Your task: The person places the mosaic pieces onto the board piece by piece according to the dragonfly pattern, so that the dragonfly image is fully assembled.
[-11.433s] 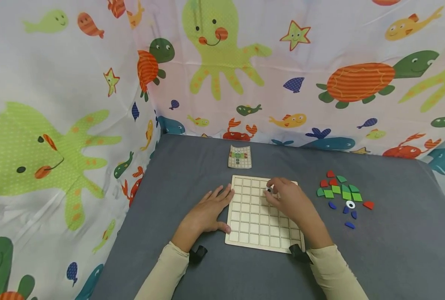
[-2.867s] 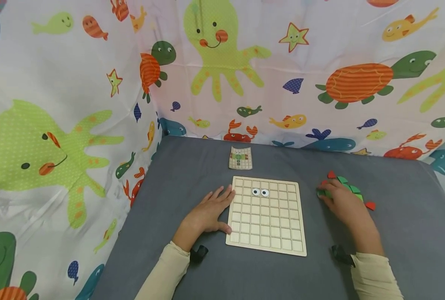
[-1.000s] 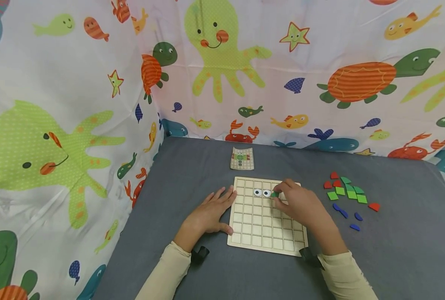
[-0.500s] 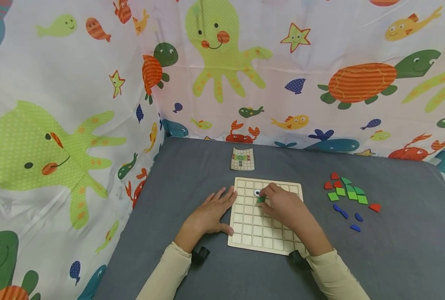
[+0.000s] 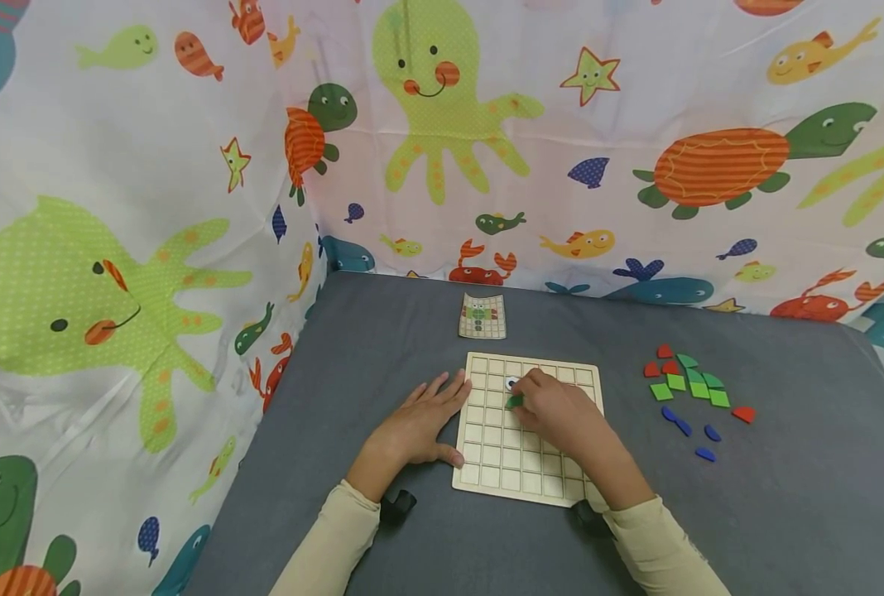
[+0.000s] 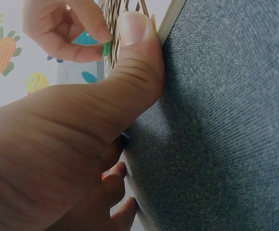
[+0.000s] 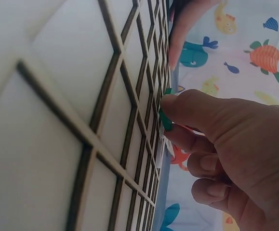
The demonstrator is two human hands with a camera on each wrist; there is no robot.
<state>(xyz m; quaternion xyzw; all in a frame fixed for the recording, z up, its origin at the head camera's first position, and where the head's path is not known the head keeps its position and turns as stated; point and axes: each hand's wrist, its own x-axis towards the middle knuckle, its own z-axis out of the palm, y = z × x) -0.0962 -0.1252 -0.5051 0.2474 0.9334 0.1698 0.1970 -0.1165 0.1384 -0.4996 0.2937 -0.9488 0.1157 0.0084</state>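
A pale wooden grid board [image 5: 490, 459] lies on the grey cloth. My left hand [image 5: 415, 426] rests at its left edge with fingers spread; in the left wrist view the thumb [image 6: 134, 53] presses on the board's rim. My right hand [image 5: 569, 422] is over the board's upper middle and pinches a small green piece [image 5: 514, 401] between thumb and finger. In the right wrist view this green piece [image 7: 166, 120] is held tilted at the grid surface. A round white-and-black eye piece [image 5: 511, 383] sits in a cell just above it. The second eye piece is hidden behind my right hand.
Loose pieces lie right of the board: red ones [image 5: 744, 415], light green squares [image 5: 661, 391], darker green curved ones [image 5: 686, 361] and blue ones [image 5: 705, 454]. A small printed pattern card [image 5: 482, 317] lies behind the board. A sea-animal curtain [image 5: 531, 157] borders the cloth.
Both eye pieces have come onto the board. My right hand has reached to the loose pieces, brought back a green piece and moved it left below the eyes. My left hand stays put.
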